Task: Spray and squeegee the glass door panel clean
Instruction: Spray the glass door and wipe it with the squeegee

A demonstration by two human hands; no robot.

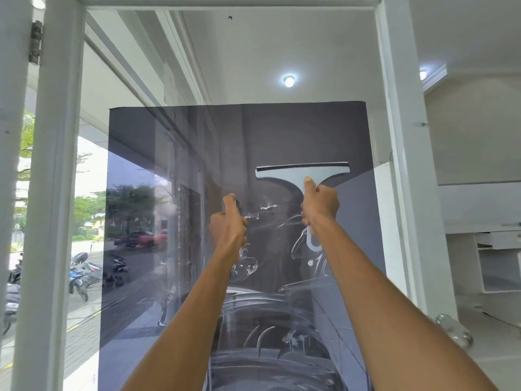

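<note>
The glass door panel (pixel 225 66) fills the view inside a white frame (pixel 400 136), with a dark poster (pixel 282 131) behind it. My right hand (pixel 320 204) is raised and shut on the handle of a light grey squeegee (pixel 303 172). Its dark rubber blade lies level against the glass at the top. My left hand (pixel 228 221) is a fist beside it, to the left and a little lower. It grips a clear object (pixel 246 263), apparently a spray bottle, mostly hidden by the hand. Wet streaks show on the glass below both hands.
A round door knob (pixel 454 330) sticks out at the lower right by the frame. A hinge (pixel 35 42) sits at the upper left. White shelves (pixel 496 249) stand in the room on the right. The glass reflects a street with parked motorbikes (pixel 79 275).
</note>
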